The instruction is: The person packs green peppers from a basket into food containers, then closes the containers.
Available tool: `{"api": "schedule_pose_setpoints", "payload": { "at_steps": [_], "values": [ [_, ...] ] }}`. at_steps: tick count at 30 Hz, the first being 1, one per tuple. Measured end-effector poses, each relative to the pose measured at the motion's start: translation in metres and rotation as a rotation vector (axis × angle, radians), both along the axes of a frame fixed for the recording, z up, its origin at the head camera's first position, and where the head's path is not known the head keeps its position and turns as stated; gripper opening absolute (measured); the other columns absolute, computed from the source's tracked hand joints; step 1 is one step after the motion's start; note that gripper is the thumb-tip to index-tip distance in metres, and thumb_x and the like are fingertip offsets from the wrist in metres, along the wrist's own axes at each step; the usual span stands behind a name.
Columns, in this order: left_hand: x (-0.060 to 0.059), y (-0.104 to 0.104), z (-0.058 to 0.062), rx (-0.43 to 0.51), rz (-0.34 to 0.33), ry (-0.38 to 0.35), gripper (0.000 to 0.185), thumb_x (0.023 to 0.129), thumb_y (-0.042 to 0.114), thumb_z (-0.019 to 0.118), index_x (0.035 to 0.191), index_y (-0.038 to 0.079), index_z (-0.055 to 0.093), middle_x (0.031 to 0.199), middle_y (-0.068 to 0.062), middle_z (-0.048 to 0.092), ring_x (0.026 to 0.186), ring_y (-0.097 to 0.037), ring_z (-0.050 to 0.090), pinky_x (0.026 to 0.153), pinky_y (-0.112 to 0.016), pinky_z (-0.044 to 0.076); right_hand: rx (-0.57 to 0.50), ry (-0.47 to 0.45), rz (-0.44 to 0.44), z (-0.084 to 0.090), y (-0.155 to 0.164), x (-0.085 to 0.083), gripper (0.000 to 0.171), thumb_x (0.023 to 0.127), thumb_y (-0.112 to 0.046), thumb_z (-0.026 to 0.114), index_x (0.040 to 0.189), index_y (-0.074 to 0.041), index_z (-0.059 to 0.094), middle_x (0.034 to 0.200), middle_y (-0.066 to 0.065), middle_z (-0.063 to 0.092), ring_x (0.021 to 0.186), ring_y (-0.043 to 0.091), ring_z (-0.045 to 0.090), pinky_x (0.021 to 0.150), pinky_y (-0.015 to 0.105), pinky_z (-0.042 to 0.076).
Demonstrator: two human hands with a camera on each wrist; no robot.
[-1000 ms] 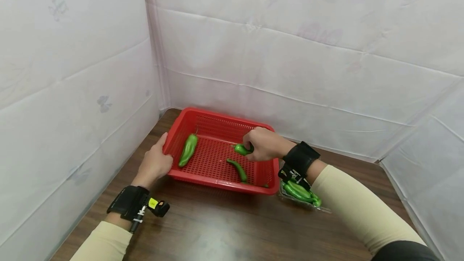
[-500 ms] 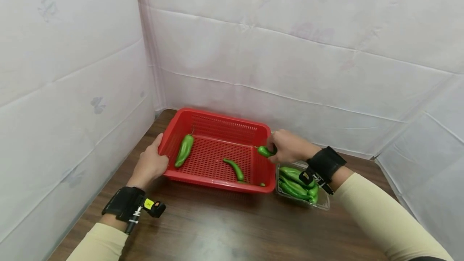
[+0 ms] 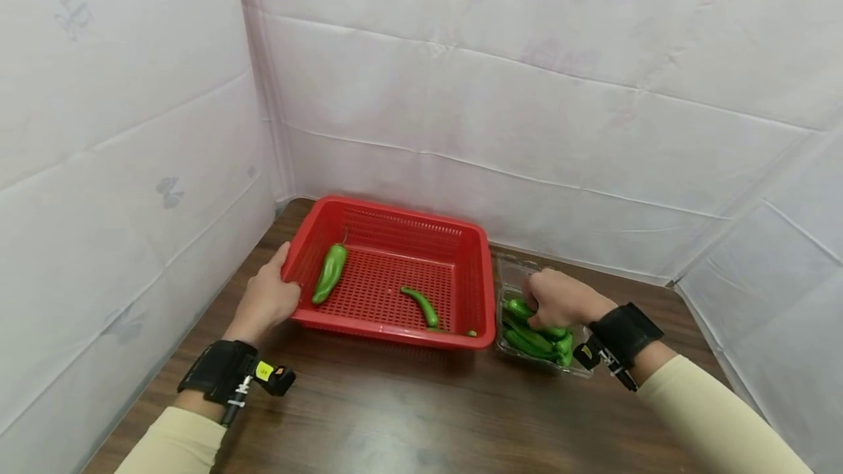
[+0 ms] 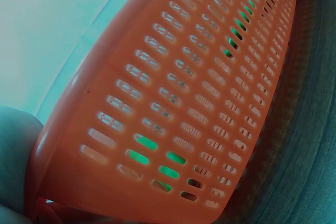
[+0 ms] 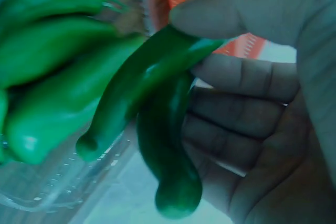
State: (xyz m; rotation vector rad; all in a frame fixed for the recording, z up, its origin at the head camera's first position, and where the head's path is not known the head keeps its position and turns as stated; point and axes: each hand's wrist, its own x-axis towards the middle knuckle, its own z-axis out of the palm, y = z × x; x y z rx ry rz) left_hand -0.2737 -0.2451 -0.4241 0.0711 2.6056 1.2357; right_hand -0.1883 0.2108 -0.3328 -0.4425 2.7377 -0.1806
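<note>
My left hand (image 3: pixel 266 302) grips the basket (image 3: pixel 395 333) at its left rim. My right hand (image 3: pixel 560 298), at the tub (image 3: pixel 514 273), pinches one pepper (image 5: pixel 149 69); whether it also holds the second pepper (image 5: pixel 168 135), I cannot tell. Risk: a loosened pinch could drop either.

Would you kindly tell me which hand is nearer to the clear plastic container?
Right. The right hand is over the clear plastic container; the left hand is farther, at the left end of the red basket.
</note>
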Motion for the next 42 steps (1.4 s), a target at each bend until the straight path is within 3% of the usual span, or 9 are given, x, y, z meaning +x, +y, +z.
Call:
{"api": "schedule_pose_setpoints", "payload": {
  "at_steps": [7,12,16,20,24,31,37,42],
  "values": [
    [0.000,-0.001,-0.002,0.004,0.007,-0.001,0.084,0.096,0.009,0.044,0.169,0.011,0.003,0.149,-0.035,0.047,0.118,-0.043,0.057,0.092,-0.057,0.052,0.105,0.005,-0.008,-0.017,0.000,0.015,0.053,0.079,-0.005,0.077,0.062,-0.023,0.031,0.061,-0.009,0.016,0.057,0.010,0.016,0.055,0.026,0.020],
    [0.000,-0.002,-0.003,0.002,0.009,-0.006,0.084,0.096,0.008,0.044,0.168,0.012,0.001,0.151,-0.035,0.046,0.120,-0.044,0.056,0.095,-0.058,0.051,0.145,0.030,0.022,-0.027,-0.002,0.020,0.037,0.079,-0.001,0.073,0.064,-0.019,0.045,0.060,-0.010,0.021,0.056,0.009,0.023,0.053,0.026,0.023],
    [0.000,-0.001,-0.002,0.009,0.008,-0.010,0.084,0.096,0.008,0.043,0.168,0.012,0.001,0.152,-0.035,0.044,0.121,-0.044,0.056,0.096,-0.059,0.051,0.122,0.040,0.044,-0.030,-0.003,0.024,0.025,0.080,-0.002,0.077,0.072,-0.013,0.057,0.063,-0.009,0.025,0.058,0.009,0.025,0.054,0.026,0.024],
    [0.001,-0.001,0.000,0.012,0.007,-0.010,0.084,0.096,0.009,0.043,0.168,0.012,0.001,0.151,-0.035,0.045,0.120,-0.044,0.056,0.094,-0.057,0.051,0.073,0.067,0.018,-0.027,0.000,0.026,0.023,0.079,-0.008,0.085,0.080,-0.013,0.063,0.068,-0.007,0.045,0.062,0.007,0.037,0.057,0.026,0.034],
    [0.001,-0.001,0.001,0.019,0.005,-0.007,0.083,0.096,0.008,0.043,0.168,0.011,0.001,0.150,-0.035,0.046,0.119,-0.044,0.056,0.095,-0.059,0.052,0.030,0.120,-0.029,-0.024,0.007,0.029,0.016,0.084,-0.008,0.083,0.089,-0.012,0.068,0.079,-0.001,0.063,0.067,0.007,0.049,0.062,0.027,0.043],
    [0.000,0.000,-0.001,0.013,-0.001,-0.008,0.084,0.096,0.008,0.043,0.168,0.010,0.000,0.149,-0.036,0.046,0.117,-0.044,0.057,0.095,-0.059,0.052,-0.050,0.166,-0.031,-0.034,0.017,0.033,0.024,0.090,-0.012,0.078,0.078,-0.018,0.058,0.067,-0.008,0.048,0.059,0.004,0.039,0.058,0.023,0.034],
    [-0.001,0.001,-0.001,0.015,-0.005,0.002,0.083,0.096,0.008,0.043,0.168,0.010,0.001,0.150,-0.036,0.046,0.119,-0.045,0.056,0.096,-0.062,0.052,-0.100,0.177,-0.011,-0.039,0.022,0.034,0.022,0.085,0.008,0.069,0.078,-0.013,0.062,0.068,-0.008,0.044,0.063,0.005,0.037,0.061,0.024,0.033],
    [-0.001,-0.001,-0.001,0.002,-0.012,0.004,0.084,0.096,0.008,0.043,0.168,0.010,0.000,0.149,-0.037,0.046,0.118,-0.046,0.056,0.094,-0.061,0.053,-0.102,0.187,-0.023,-0.038,0.028,0.035,0.025,0.081,0.013,0.063,0.079,-0.012,0.061,0.071,-0.006,0.044,0.065,0.007,0.035,0.062,0.027,0.031]
  ]
}}
